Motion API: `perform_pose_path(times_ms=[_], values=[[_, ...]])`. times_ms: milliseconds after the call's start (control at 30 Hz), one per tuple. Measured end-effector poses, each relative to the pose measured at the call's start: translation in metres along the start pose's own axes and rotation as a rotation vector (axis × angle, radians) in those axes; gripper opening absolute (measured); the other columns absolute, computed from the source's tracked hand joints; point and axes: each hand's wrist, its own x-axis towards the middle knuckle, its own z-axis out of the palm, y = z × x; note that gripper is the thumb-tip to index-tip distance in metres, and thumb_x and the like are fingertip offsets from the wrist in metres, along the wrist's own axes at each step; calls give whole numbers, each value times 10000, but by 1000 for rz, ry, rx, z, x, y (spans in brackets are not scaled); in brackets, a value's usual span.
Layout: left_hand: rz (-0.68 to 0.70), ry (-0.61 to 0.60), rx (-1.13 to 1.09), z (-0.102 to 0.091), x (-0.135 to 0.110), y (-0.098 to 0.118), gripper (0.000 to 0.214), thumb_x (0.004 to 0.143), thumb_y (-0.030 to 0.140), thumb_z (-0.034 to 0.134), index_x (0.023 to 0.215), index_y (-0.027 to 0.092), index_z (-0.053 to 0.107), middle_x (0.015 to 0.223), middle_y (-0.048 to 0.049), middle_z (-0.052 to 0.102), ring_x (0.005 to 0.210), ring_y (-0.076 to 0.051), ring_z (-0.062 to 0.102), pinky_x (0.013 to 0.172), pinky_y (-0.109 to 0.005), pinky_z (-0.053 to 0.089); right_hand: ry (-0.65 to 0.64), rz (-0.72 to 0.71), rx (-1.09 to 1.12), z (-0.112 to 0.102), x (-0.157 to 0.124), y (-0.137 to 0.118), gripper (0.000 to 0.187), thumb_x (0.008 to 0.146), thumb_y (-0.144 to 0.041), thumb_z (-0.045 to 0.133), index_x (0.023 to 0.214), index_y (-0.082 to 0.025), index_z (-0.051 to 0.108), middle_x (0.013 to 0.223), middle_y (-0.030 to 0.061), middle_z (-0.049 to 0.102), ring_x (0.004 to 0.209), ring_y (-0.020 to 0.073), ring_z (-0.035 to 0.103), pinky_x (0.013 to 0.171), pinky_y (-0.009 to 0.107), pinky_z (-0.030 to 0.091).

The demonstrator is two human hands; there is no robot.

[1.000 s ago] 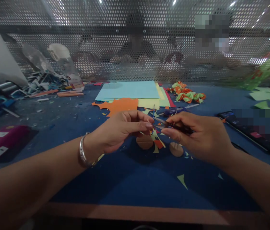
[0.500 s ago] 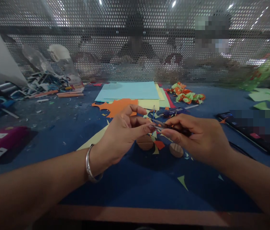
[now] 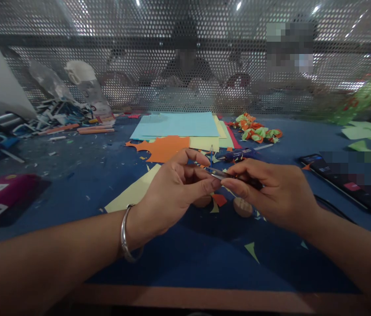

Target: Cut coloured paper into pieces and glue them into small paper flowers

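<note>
In the head view my right hand (image 3: pixel 271 188) pinches a slim, pointed metal tool (image 3: pixel 216 173) with a dark rear part; its exact kind is hard to tell. The tip reaches in between the thumb and fingers of my left hand (image 3: pixel 178 188), which are closed in a pinch. Whatever lies between those left fingertips is hidden or too small to name. Beneath the hands lie a round brown disc (image 3: pixel 243 206), a second one partly covered, an orange paper scrap (image 3: pixel 219 200) and several small pale scraps.
Behind my hands are orange cut paper (image 3: pixel 168 148) and blue sheets (image 3: pixel 178 125). Crumpled orange-green paper pieces (image 3: pixel 259 131) lie to their right. A phone (image 3: pixel 336 180) rests at right, a purple case (image 3: pixel 1 197) at left, a bottle (image 3: pixel 89 90) further back. A perforated screen (image 3: pixel 132 52) stands behind.
My left hand has shifted slightly right and down, its thumb now nearer my right thumb. The metal tool's two arms, apart before, now look closer together.
</note>
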Motion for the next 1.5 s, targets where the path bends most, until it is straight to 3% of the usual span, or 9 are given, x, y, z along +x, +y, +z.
perform_pose_path(times_ms=[833,1300,1500], values=[[-33,-13,7,3,-2,2,421,734,292,870,943,222,512,668,33,697,565,-105,618,569,-219,433,-35,19,-11,0,-2,-3,298,974,-432,583,803,-211,687,502,-45,586,407,92,489,439,233,338],[-31,25,25,2,0,3,425,732,225,863,953,205,500,660,36,690,574,-88,603,555,-203,422,33,75,-15,-5,2,2,295,957,-444,610,819,-200,699,489,-54,573,398,85,469,428,233,335],[-63,45,-5,0,-1,2,407,771,191,822,972,200,469,684,50,660,605,-94,640,612,-223,524,-95,163,-62,-7,6,15,408,937,-568,576,845,-188,693,553,-21,631,446,109,509,475,254,348]])
